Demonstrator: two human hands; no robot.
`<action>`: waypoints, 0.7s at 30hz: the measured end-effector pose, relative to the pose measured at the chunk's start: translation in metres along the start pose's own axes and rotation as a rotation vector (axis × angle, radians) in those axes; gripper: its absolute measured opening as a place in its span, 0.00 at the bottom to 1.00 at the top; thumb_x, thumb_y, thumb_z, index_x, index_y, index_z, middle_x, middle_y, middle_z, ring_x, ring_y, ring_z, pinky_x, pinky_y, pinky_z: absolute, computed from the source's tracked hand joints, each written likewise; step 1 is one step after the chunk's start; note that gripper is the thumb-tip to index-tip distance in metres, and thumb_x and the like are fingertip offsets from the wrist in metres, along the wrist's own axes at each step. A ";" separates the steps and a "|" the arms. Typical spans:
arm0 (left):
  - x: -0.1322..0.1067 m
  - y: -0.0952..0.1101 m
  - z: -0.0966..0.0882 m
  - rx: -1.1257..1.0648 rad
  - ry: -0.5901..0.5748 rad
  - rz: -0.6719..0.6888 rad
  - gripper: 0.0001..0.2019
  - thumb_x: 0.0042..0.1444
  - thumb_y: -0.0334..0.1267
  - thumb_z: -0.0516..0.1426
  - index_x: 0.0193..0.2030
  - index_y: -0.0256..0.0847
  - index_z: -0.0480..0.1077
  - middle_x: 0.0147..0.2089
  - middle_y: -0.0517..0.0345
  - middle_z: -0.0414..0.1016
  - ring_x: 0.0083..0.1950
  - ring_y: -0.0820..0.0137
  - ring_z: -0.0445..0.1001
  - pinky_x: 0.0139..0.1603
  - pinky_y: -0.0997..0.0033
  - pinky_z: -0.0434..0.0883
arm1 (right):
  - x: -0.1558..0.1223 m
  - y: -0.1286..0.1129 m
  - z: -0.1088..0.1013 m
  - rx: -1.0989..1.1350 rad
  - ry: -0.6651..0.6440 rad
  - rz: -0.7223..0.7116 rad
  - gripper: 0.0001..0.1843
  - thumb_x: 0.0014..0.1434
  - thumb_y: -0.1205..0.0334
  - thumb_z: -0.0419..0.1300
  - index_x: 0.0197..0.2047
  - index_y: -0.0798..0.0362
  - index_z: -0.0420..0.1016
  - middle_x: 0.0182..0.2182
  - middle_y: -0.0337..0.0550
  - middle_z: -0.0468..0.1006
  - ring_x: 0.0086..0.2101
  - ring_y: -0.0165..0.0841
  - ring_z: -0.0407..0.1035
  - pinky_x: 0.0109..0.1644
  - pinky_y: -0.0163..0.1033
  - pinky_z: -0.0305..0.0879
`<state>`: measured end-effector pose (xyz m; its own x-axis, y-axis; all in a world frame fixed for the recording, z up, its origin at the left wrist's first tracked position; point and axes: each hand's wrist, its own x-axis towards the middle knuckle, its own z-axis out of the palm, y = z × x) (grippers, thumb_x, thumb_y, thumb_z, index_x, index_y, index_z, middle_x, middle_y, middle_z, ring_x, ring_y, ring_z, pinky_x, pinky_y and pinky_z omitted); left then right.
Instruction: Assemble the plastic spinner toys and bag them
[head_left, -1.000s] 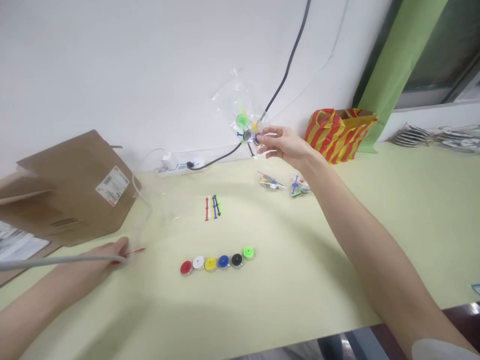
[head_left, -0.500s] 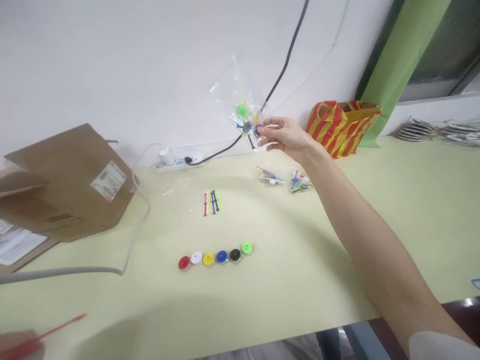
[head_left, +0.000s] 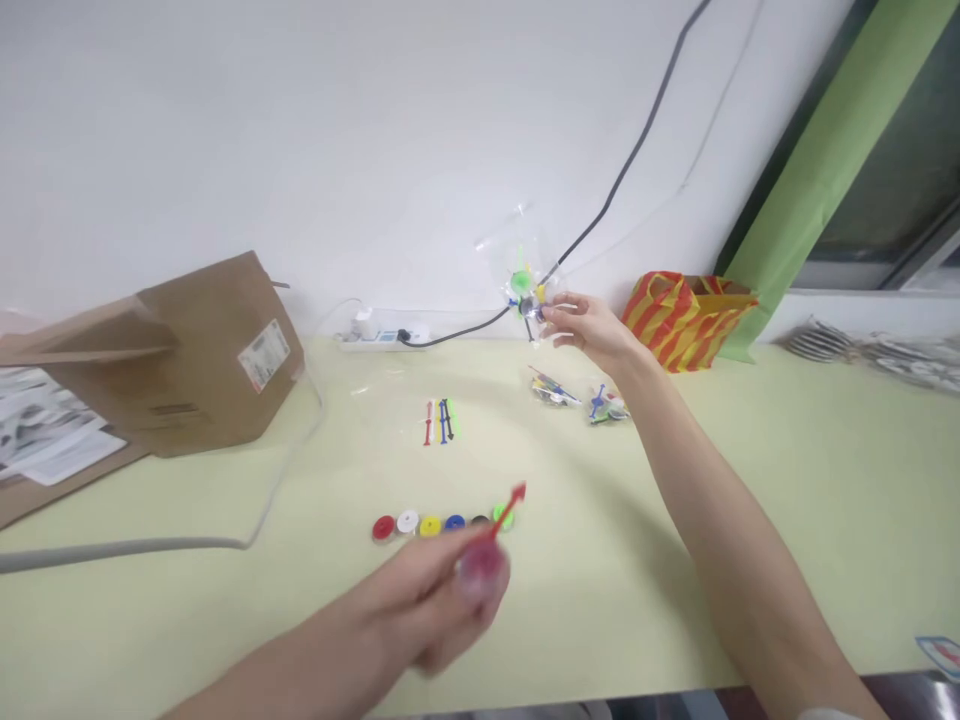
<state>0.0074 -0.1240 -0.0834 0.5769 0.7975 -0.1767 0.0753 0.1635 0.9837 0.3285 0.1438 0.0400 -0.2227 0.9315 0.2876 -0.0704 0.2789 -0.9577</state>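
Observation:
My left hand (head_left: 435, 600) is blurred by motion above the front of the table, its fingers closed on a thin red plastic arrow-tipped stick (head_left: 508, 512). Just beyond that hand lies a row of several coloured discs (head_left: 431, 525), red through green, partly hidden by my fingers. My right hand (head_left: 589, 332) is raised at the back of the table, pinching a clear plastic bag (head_left: 521, 262). Inside the bag are a green disc and small coloured parts.
Two small bags of coloured parts (head_left: 581, 400) lie near the back, and thin coloured sticks (head_left: 440, 422) lie in a group. A brown cardboard mailer (head_left: 225, 370) and papers sit left, a power strip (head_left: 382, 338) and cables behind, a striped bag (head_left: 686, 322) right.
My left hand has risen from the lower left edge to the middle of the table, carrying the red stick. My right hand still holds the bag, and the view has shifted slightly.

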 end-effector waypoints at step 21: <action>0.218 0.082 -0.085 1.393 0.303 0.168 0.14 0.66 0.41 0.49 0.38 0.41 0.74 0.40 0.46 0.80 0.40 0.57 0.77 0.40 0.64 0.66 | -0.006 -0.015 0.008 -0.581 -0.158 -0.048 0.09 0.52 0.60 0.73 0.34 0.53 0.79 0.33 0.45 0.83 0.27 0.32 0.75 0.26 0.35 0.68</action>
<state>0.0708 0.1129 -0.0438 0.4796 0.8696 0.1173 0.8478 -0.4937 0.1937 0.3230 0.1323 0.0524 -0.3771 0.8811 0.2853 0.4485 0.4433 -0.7761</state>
